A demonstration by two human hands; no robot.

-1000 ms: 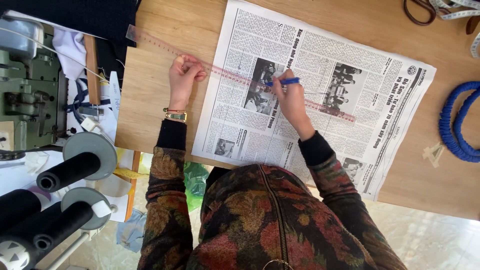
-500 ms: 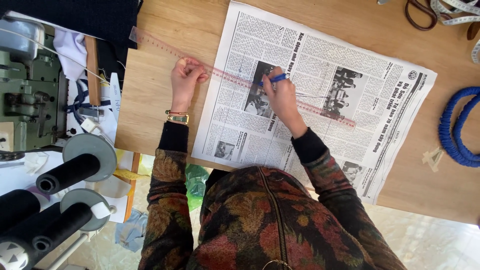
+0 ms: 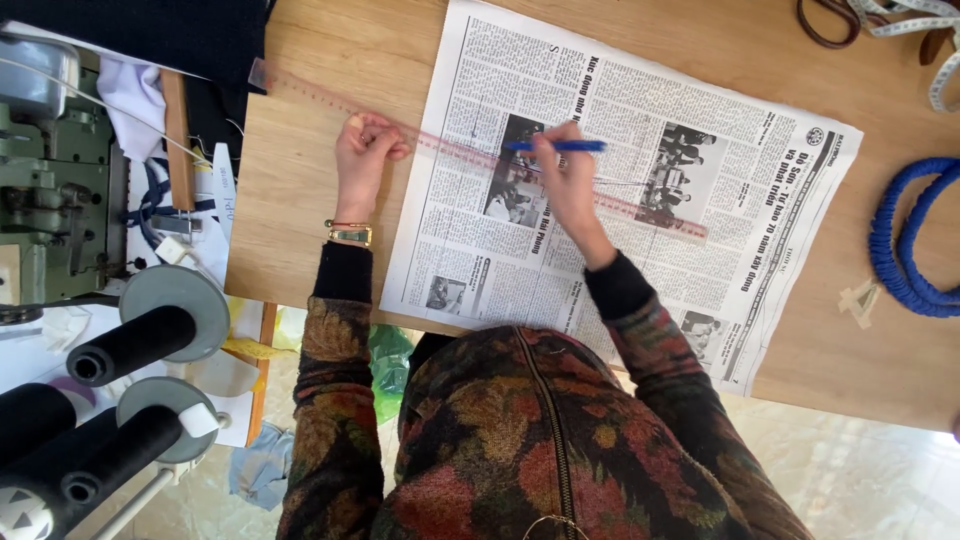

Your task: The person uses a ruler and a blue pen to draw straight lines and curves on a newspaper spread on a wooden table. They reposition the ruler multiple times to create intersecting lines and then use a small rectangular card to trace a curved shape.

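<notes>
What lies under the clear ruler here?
The clear ruler lies across the newspaper and wooden table; print shows through it. The left hand presses it; the right hand holds a blue pen. Beneath the newspaper is hidden.

Wooden counter (image 3: 330, 250) standing over pale tiled floor (image 3: 860, 470); green sewing machine (image 3: 50, 200) sitting beside it; daylight brightening floor.
</notes>
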